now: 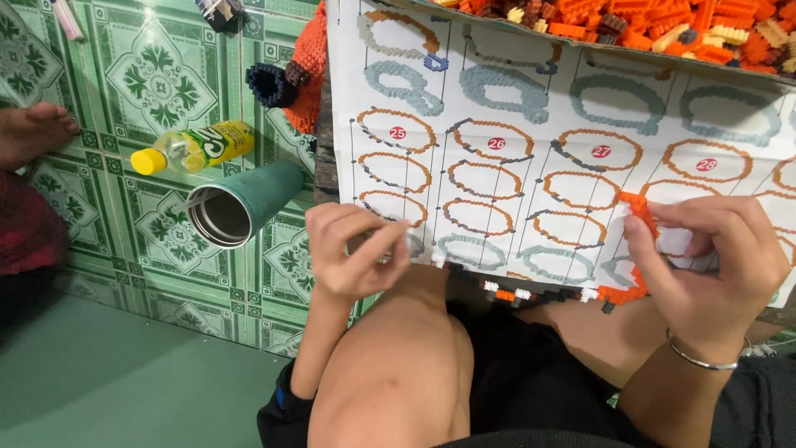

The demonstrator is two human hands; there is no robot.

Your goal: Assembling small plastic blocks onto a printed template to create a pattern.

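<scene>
Lower right of frame: right hand (711, 259), grip pinched together on a curved strip of small orange plastic bricks (638, 211), resting against the white printed instruction sheet with ringed diagrams (531, 124). Lower centre: left hand (355, 249), fingers closed, contents too small to tell, touching the sheet's bottom edge. Left of centre: dark green metal tumbler (240, 206) lying beside a yellow-capped plastic bottle (195, 148) on green patterned floor tiles (124, 75).

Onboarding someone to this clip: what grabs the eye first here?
The big white instruction sheet of orange and grey ring diagrams fills the centre, with the right hand pinching an orange brick piece over it and the left hand closed at its lower edge. At top right lies a heap of orange bricks; on the green tiled floor at left lie a metal cup and a yellow-capped bottle.
</scene>
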